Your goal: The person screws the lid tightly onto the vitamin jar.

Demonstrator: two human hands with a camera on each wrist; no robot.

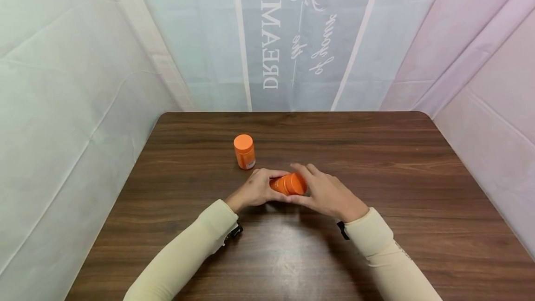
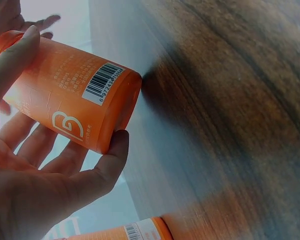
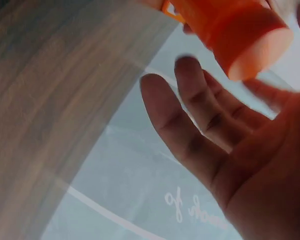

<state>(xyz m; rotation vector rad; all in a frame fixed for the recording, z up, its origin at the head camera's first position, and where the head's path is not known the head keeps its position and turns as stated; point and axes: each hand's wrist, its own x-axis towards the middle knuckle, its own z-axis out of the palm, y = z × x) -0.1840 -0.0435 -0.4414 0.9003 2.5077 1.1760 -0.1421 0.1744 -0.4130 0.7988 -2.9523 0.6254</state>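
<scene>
My left hand point(image 1: 258, 188) grips an orange plastic bottle point(image 2: 65, 85) around its body, thumb on one side and fingers on the other. The bottle is tilted, its orange cap point(image 1: 297, 184) towards the right hand. A barcode and white print show on its side in the left wrist view. Beside the cap, my right hand point(image 1: 328, 193) has its fingers spread and only slightly bent. The right wrist view shows a gap between those fingers and the cap; whether the thumb touches is unclear. A second orange bottle point(image 1: 244, 153) stands upright beyond the left hand, cap on.
Dark wood-grain table point(image 1: 175, 171) lies under both hands. A printed cloth point(image 1: 209, 36) hangs behind its far edge, and pale cloth walls point(image 1: 62, 82) rise at left and right.
</scene>
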